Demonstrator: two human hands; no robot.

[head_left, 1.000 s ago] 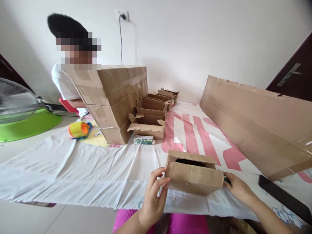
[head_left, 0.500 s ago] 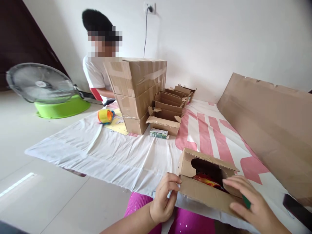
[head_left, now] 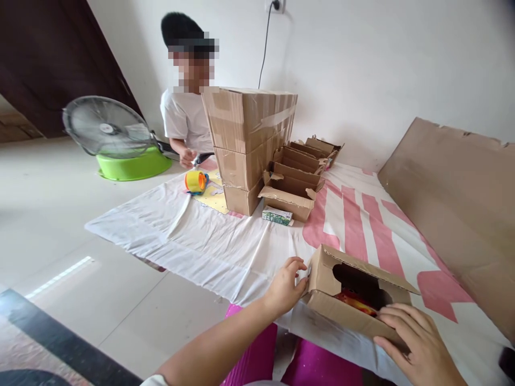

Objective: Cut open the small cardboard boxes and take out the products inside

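A small open cardboard box [head_left: 354, 316] lies on the cloth in front of me, its far flap raised. Something with a red and yellow print [head_left: 356, 301] shows inside; its kind is partly hidden. My left hand [head_left: 286, 284] is at the box's left end, fingers apart and slightly bent, close to or touching the cardboard. At the right end, my right hand [head_left: 416, 335] has its fingers over the near edge and its thumb on the outside, gripping the box.
Taped cardboard boxes [head_left: 249, 145] stand stacked ahead, beside a row of open boxes [head_left: 289, 201] and a small green-and-white carton [head_left: 277, 215]. A tape roll dispenser [head_left: 196, 182] lies left. Another person [head_left: 187, 118] sits behind. A fan [head_left: 108, 127] and large cardboard sheet [head_left: 446, 198] flank the cloth.
My left hand has let go of the box's near left corner and opened beside its end. My right hand has closed onto the near edge. The other person's hand now shows.
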